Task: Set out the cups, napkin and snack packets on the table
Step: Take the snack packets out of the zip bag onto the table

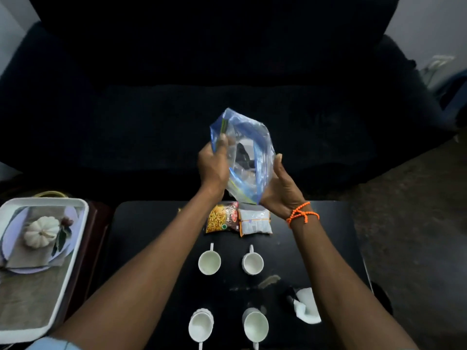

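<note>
Both hands hold a clear plastic bag with blue edges up above the far edge of the black table. My left hand pinches its upper left rim. My right hand, with an orange bead bracelet at the wrist, cups its lower right side. Below the bag lie a yellow snack packet and a white packet, side by side. Several white cups stand in two rows: two in the middle, two at the near edge. A white napkin lies at the near right.
A white tray printed with a pumpkin picture rests on a side stand to the left of the table. A dark sofa fills the far side. A pale smear marks the tabletop. Carpet floor lies to the right.
</note>
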Tool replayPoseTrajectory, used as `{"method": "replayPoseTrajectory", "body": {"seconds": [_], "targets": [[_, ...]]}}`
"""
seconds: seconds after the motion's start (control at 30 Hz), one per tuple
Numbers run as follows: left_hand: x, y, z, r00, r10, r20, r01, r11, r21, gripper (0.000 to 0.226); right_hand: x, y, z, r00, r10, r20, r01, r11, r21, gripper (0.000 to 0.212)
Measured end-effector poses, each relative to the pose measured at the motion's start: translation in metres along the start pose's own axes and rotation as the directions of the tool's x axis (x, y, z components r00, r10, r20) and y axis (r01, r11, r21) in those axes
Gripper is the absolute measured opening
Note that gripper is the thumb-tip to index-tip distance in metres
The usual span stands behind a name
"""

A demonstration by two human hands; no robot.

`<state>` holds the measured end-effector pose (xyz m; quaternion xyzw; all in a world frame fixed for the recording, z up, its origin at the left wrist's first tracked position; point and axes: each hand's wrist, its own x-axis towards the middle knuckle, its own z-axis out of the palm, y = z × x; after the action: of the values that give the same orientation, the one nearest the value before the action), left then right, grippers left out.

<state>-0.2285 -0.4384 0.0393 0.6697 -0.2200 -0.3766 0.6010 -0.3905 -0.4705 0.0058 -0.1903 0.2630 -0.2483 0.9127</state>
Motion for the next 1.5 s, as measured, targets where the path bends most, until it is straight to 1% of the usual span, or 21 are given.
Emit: {"method": "replayPoseTrajectory", "body": {"seconds": [0.17, 0.23, 0.27, 0.33, 0.37, 0.43, 0.5, 0.57, 0.6, 0.67, 0.73, 0.8, 0.87, 0.93, 1.0, 1.1, 1.17, 1.2, 1.3, 1.37, 1.5], "targets": [[-0.019, 0.0, 0.022, 0.974, 0.02, 0.227, -0.136, 0.849, 0.51, 0.014, -0.003, -0.029, 0.042, 0.957, -0.235, -0.172, 0.164, 0.923, -0.348, 0.06], [-0.022, 0.007, 0.025, 0.983, 0.02, 0.185, -0.094, 0.911, 0.402, 0.009, -0.007, -0.039, 0.042, 0.914, -0.292, -0.283, 0.189, 0.922, -0.339, 0.056], [-0.022, 0.013, 0.026, 0.993, 0.004, 0.122, -0.03, 0.976, 0.215, 0.002, -0.01, -0.043, 0.043, 0.887, -0.306, -0.345, 0.208, 0.933, -0.293, 0.05], [-0.02, 0.019, 0.03, 0.995, -0.07, 0.065, 0.079, 0.988, -0.135, 0.029, -0.018, -0.046, 0.044, 0.86, -0.309, -0.407, 0.235, 0.946, -0.222, 0.028], [-0.02, 0.02, 0.035, 0.986, -0.084, 0.143, 0.114, 0.969, -0.219, 0.046, -0.022, -0.043, 0.044, 0.847, -0.32, -0.424, 0.242, 0.943, -0.23, 0.019], [-0.028, 0.018, 0.05, 0.943, -0.04, 0.33, 0.117, 0.97, -0.215, 0.057, -0.031, -0.035, 0.047, 0.803, -0.353, -0.481, 0.169, 0.907, -0.385, 0.02], [-0.04, 0.007, 0.069, 0.919, -0.034, 0.392, 0.058, 0.997, -0.049, 0.033, -0.042, -0.028, 0.049, 0.742, -0.426, -0.517, 0.086, 0.826, -0.557, 0.027], [-0.049, 0.0, 0.083, 0.967, -0.027, 0.253, 0.017, 0.999, 0.042, 0.01, -0.055, -0.029, 0.047, 0.71, -0.454, -0.539, 0.118, 0.831, -0.544, 0.022], [-0.051, -0.003, 0.09, 0.988, -0.031, 0.149, 0.021, 0.997, 0.068, 0.012, -0.062, -0.031, 0.046, 0.723, -0.442, -0.531, 0.203, 0.871, -0.448, 0.017], [-0.05, 0.002, 0.102, 0.992, -0.101, -0.077, 0.107, 0.992, 0.074, 0.027, -0.081, -0.033, 0.039, 0.803, -0.401, -0.442, 0.324, 0.915, -0.242, 0.04], [-0.051, 0.012, 0.116, 0.948, -0.217, -0.234, 0.215, 0.976, -0.031, 0.036, -0.096, -0.024, 0.03, 0.833, -0.452, -0.321, 0.397, 0.89, -0.224, 0.045], [-0.06, 0.016, 0.136, 0.933, -0.289, -0.213, 0.276, 0.957, -0.089, 0.037, -0.103, -0.01, 0.024, 0.747, -0.59, -0.307, 0.469, 0.794, -0.386, 0.042], [-0.088, 0.014, 0.155, 0.916, -0.397, 0.055, 0.4, 0.907, -0.13, 0.043, -0.104, -0.011, 0.016, 0.611, -0.68, -0.405, 0.511, 0.73, -0.454, 0.032], [-0.126, 0.007, 0.168, 0.782, -0.481, 0.397, 0.576, 0.801, -0.163, 0.054, -0.115, -0.029, 0.008, 0.403, -0.711, -0.576, 0.484, 0.7, -0.525, 0.039], [-0.155, -0.01, 0.18, 0.672, -0.468, 0.574, 0.621, 0.778, -0.093, 0.059, -0.131, -0.048, -0.014, 0.256, -0.687, -0.68, 0.465, 0.705, -0.536, 0.05], [-0.184, -0.03, 0.2, 0.62, -0.407, 0.671, 0.599, 0.798, -0.07, 0.051, -0.153, -0.06, -0.046, 0.107, -0.665, -0.739, 0.445, 0.697, -0.562, 0.045], [-0.196, -0.032, 0.216, 0.684, -0.4, 0.61, 0.49, 0.871, 0.02, 0.051, -0.164, -0.063, -0.059, 0.065, -0.676, -0.734, 0.411, 0.689, -0.597, 0.027], [-0.199, -0.031, 0.223, 0.731, -0.398, 0.555, 0.439, 0.896, 0.065, 0.051, -0.169, -0.065, -0.063, 0.07, -0.694, -0.717, 0.4, 0.678, -0.617, 0.014], [-0.197, -0.027, 0.239, 0.765, -0.433, 0.477, 0.48, 0.877, 0.026, 0.044, -0.18, -0.074, -0.073, 0.222, -0.754, -0.618, 0.289, 0.656, -0.697, 0.052], [-0.19, -0.028, 0.247, 0.801, -0.412, 0.435, 0.431, 0.901, 0.059, 0.031, -0.185, -0.076, -0.076, 0.309, -0.742, -0.595, 0.182, 0.661, -0.728, 0.045], [-0.201, -0.028, 0.257, 0.875, -0.27, 0.401, 0.233, 0.962, 0.14, 0.024, -0.197, -0.081, -0.083, 0.486, -0.589, -0.645, 0.349, 0.808, -0.475, 0.056]]}}
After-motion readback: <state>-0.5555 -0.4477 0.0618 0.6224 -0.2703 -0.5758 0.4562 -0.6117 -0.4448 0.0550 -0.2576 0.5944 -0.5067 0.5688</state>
